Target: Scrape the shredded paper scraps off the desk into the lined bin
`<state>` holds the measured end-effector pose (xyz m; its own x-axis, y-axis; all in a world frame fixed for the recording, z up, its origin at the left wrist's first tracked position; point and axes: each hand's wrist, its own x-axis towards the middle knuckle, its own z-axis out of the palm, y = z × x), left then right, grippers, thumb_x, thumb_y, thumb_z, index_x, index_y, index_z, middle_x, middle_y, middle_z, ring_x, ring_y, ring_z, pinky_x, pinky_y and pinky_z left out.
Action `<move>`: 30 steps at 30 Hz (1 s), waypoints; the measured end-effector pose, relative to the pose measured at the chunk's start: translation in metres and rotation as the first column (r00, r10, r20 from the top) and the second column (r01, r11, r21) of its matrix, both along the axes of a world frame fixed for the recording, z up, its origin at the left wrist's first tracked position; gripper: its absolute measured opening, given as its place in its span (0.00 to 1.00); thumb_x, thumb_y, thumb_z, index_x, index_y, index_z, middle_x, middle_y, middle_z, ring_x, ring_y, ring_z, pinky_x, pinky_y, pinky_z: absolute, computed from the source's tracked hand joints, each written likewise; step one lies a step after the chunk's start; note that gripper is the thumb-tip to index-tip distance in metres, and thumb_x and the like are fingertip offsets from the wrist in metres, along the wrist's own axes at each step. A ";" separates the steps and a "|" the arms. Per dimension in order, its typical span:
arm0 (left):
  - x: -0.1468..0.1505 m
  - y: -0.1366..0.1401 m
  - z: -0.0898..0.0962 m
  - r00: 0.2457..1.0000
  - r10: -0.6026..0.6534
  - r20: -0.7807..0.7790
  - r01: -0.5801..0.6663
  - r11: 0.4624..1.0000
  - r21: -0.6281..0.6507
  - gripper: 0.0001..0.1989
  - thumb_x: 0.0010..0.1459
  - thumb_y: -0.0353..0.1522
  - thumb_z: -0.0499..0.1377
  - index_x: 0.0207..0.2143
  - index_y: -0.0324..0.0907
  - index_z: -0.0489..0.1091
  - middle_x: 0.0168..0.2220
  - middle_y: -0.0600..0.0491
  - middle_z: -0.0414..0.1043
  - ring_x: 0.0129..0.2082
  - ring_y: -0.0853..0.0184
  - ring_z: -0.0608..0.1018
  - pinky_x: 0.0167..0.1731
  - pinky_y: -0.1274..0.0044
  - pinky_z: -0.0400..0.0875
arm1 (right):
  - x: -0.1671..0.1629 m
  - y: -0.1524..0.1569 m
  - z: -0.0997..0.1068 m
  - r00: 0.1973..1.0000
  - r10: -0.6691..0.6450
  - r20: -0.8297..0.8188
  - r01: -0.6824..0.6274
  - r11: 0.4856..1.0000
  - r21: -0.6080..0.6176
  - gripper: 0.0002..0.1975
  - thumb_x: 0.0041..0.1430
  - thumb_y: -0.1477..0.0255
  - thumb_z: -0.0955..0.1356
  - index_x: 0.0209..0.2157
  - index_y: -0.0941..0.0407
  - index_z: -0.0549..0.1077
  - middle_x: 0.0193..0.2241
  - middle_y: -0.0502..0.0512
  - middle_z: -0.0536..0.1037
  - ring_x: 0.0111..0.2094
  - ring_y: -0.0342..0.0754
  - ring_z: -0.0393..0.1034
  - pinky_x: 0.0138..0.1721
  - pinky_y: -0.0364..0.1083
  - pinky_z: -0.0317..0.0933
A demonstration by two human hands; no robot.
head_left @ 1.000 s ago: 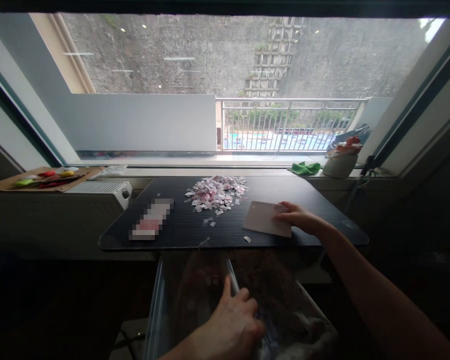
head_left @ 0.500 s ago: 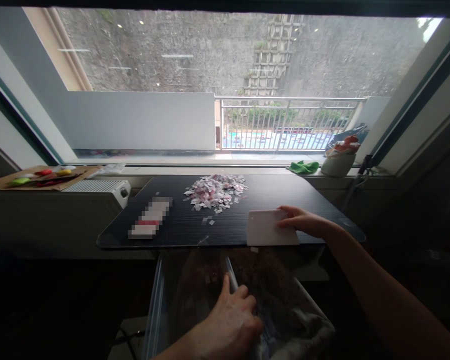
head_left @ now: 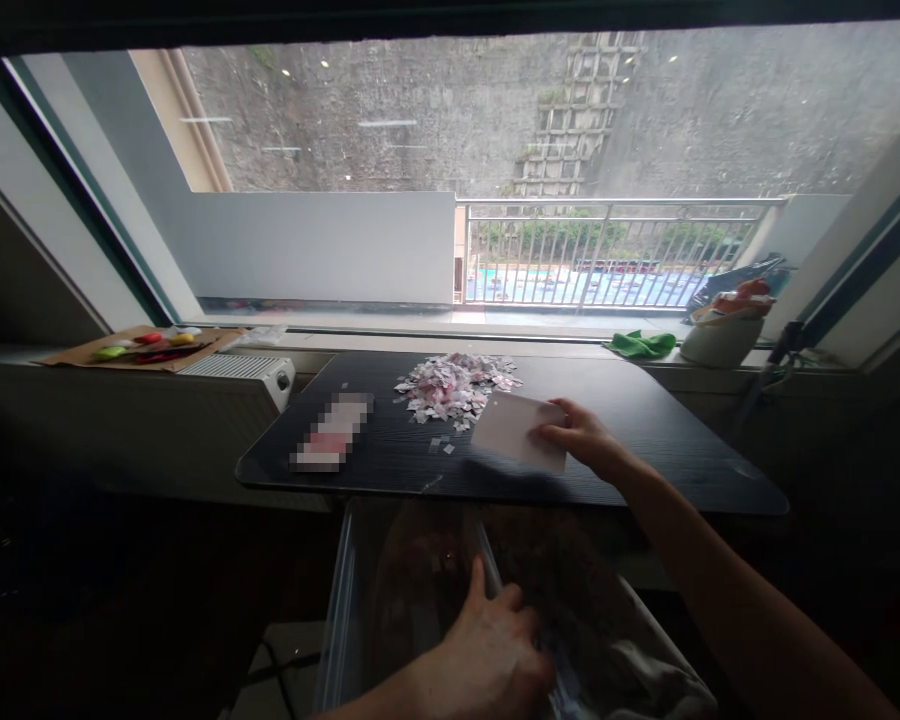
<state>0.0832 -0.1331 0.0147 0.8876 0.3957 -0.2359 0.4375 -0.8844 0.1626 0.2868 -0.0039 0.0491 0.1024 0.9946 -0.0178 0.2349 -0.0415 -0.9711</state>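
My right hand (head_left: 576,432) pinches the right edge of a flat white plastic scraper (head_left: 521,430) with a small hole in one corner. The scraper is tilted just above the black table (head_left: 645,450), close to a pile of small paper squares (head_left: 457,385). A few loose squares lie in front of the pile. Lower down, my left hand (head_left: 487,640) is closed over the rim of a clear plastic bin (head_left: 334,620), its index finger stretched along that rim. The inside of the bin is dark and hard to make out.
A pixelated pale and red item (head_left: 332,432) lies at the table's left. On the sill are a green cloth (head_left: 640,345), a stuffed pale pot (head_left: 722,335) and a cardboard sheet (head_left: 127,350) with coloured items. A radiator (head_left: 232,372) stands left of the table.
My right hand has lifted the scraper from the table's front edge and moved it toward the paper pile. My left hand stays on the bin rim. The whole view has shifted slightly.
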 end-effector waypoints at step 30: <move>0.002 0.003 -0.012 0.986 -0.027 0.162 0.020 0.999 0.043 0.08 0.60 0.31 0.57 0.34 0.40 0.77 0.36 0.45 0.75 0.43 0.54 0.71 0.48 0.46 0.53 | -0.063 0.013 -0.021 0.995 0.090 -0.030 -0.093 0.991 -0.098 0.18 0.40 0.75 0.71 0.37 0.55 0.69 0.29 0.51 0.76 0.30 0.48 0.72 0.31 0.45 0.68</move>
<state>0.0853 -0.1304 0.0027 0.9219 0.3808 -0.0720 0.3874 -0.9015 0.1927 0.2233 0.0090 0.0286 0.0094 0.9930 -0.1179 0.2170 -0.1171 -0.9691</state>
